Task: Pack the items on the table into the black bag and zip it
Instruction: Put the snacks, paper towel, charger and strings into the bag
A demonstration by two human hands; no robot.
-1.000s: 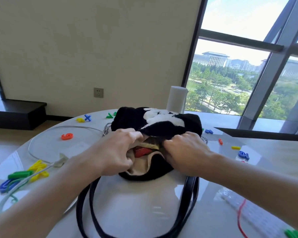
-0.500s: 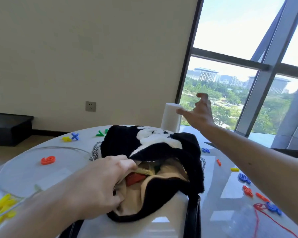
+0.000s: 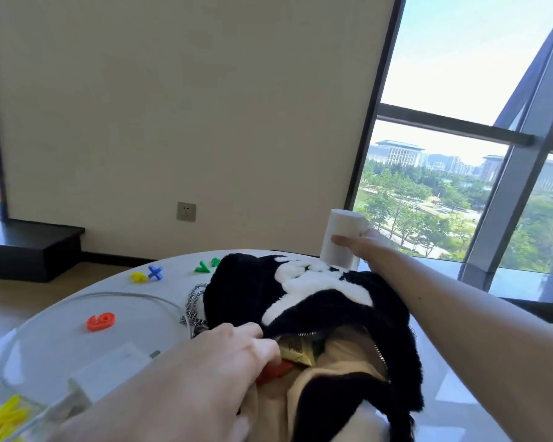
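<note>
The furry black bag (image 3: 380,317) with a white patch lies on the round white table (image 3: 173,279), its zip open and the cream lining showing. Inside I see a yellow packet (image 3: 296,354) and a red item (image 3: 273,371). My left hand (image 3: 205,378) grips the near left edge of the bag's opening. My right hand (image 3: 363,245) reaches over the bag to the far side and is closed around a white cylinder (image 3: 340,242), which stands upright just behind the bag.
Coloured plastic number and sign pieces lie on the table: a red one (image 3: 100,321), yellow (image 3: 138,277), blue (image 3: 155,272) and green (image 3: 203,267). A white cable (image 3: 119,295) loops at the left beside a white adapter (image 3: 109,371). A metal chain (image 3: 194,309) lies against the bag.
My right hand left the bag's opening, reached over it to the far side and closed on the white cylinder. My left hand kept hold of the bag. The view tilted up.
</note>
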